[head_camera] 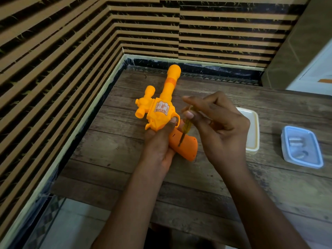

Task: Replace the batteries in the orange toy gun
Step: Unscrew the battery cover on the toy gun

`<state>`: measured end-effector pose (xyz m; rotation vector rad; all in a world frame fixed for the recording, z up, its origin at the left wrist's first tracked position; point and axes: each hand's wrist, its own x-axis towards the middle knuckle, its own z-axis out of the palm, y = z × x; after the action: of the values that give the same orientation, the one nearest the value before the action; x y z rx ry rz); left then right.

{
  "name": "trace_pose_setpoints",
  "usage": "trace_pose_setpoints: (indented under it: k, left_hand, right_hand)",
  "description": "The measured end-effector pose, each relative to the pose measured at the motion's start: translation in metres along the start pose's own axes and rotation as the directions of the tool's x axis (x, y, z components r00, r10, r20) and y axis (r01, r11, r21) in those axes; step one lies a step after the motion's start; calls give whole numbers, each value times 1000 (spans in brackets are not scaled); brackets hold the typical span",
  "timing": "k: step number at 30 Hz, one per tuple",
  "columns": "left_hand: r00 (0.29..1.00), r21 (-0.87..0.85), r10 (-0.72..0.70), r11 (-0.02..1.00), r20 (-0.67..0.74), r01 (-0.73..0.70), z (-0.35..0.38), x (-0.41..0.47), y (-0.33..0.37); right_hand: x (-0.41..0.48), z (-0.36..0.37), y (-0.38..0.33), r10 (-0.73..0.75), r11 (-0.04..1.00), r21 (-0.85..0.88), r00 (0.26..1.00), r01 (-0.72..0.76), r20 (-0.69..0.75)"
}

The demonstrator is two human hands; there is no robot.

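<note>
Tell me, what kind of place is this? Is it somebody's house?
Probably a room in a home. A wooden table sits in a corner of striped slatted wall, a white box and a blue box rest on it, and someone holds a toy gun over it.

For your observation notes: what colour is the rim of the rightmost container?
The container's rim is light blue; head view.

One toy gun (161, 112), one screwdriver (186, 128), two containers (251, 130) (309, 147).
</note>
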<state>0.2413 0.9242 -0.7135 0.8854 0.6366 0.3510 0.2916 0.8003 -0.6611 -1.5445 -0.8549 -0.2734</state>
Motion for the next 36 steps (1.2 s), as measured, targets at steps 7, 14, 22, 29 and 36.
trace_pose_setpoints:
  k: [7, 14, 22, 29, 36]
  left_hand:
    - [1000, 7, 1, 1000, -25, -1, -1, 3, -2]
    - [1000, 1, 12, 1000, -13, -12, -3, 4, -3]
    - [999, 8, 15, 1000, 28, -15, -1, 2, -2]
    - [1000, 6, -2, 1000, 6, 2, -3, 3, -2]
    - [1000, 0, -6, 1000, -4, 6, -2, 5, 0]
  right_hand:
    - [0, -2, -6, 26, 996, 85, 993, -35, 111]
    - [0, -2, -2, 62, 993, 89, 991, -72, 117]
    - [0, 0, -2, 19, 1000, 19, 996, -21, 87]
    - [-1, -4, -7, 27, 996, 79, 991, -38, 133]
    - [2, -7, -5, 41, 994, 93, 991, -53, 126]
